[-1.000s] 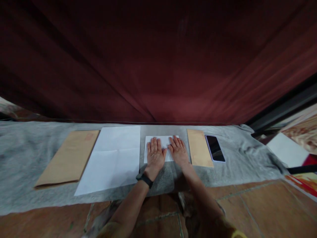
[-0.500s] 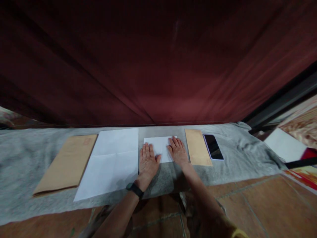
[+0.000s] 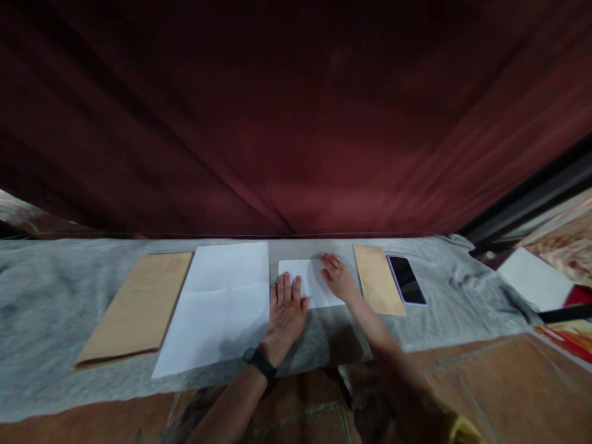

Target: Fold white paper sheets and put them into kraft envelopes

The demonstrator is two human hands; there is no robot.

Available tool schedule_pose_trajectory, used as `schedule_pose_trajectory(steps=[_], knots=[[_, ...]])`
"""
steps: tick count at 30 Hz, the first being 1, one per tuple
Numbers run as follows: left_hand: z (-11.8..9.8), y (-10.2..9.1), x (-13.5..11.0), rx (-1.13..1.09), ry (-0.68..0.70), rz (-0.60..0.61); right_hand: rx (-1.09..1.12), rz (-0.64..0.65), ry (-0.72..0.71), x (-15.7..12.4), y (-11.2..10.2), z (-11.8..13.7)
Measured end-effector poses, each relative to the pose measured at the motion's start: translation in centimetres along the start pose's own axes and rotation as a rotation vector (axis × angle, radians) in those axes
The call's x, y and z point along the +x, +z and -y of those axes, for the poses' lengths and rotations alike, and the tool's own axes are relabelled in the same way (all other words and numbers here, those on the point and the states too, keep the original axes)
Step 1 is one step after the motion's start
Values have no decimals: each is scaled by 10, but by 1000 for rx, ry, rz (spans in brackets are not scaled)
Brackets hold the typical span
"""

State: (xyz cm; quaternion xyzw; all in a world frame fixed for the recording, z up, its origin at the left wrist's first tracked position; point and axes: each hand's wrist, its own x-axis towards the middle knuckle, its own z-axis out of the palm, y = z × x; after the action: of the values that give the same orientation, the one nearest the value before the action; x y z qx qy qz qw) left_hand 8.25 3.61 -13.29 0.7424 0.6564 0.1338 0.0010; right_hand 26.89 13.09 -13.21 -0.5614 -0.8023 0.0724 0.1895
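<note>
A folded white sheet of paper (image 3: 312, 282) lies on the grey cloth in front of me. My left hand (image 3: 287, 314) rests flat on its left part, fingers stretched out, a dark watch (image 3: 259, 362) at the wrist. Over the upper right part of the paper is my right hand (image 3: 338, 279), its fingers loosely bent and the thumb apart; I see nothing held in it. Left of the folded sheet lies a larger white sheet (image 3: 222, 308) with a crease across it. A small brown envelope (image 3: 380, 280) lies just right of my right hand.
At the left lies a large brown envelope (image 3: 136, 308). A phone (image 3: 407, 279) in a lilac case is beside the small envelope. The grey cloth (image 3: 472, 296) covers the surface, with a dark red curtain (image 3: 296, 123) hanging behind it. Tiled floor (image 3: 509, 382) shows in front.
My right hand has gone from lying flat on the folded paper to bent fingers near its upper right part. My left hand stays flat. The view has shifted slightly.
</note>
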Motion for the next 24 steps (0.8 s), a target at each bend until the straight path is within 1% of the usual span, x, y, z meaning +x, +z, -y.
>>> schedule_pose_trajectory(steps=[3, 7, 11, 14, 17, 20, 23, 24], knots=[[2, -2, -1, -13, 21, 23, -23, 64, -10, 19, -4, 4], [5, -8, -1, -19, 36, 64, -92, 165, 42, 39, -11, 12], [8, -16, -1, -36, 58, 95, -46, 270, 115, 54, -23, 13], [11, -19, -2, -54, 76, 117, -1, 305, 134, 60, -34, 9], [14, -21, -1, -73, 88, 129, 61, 325, 161, 56, -47, 5], [16, -26, 3, -95, 89, 108, 131, 320, 199, 38, -59, -1], [21, -35, 13, -125, 61, 10, 262, 287, 286, 11, -65, -8], [23, -37, 16, -141, 45, -31, 406, 255, 366, 1, -64, -9]])
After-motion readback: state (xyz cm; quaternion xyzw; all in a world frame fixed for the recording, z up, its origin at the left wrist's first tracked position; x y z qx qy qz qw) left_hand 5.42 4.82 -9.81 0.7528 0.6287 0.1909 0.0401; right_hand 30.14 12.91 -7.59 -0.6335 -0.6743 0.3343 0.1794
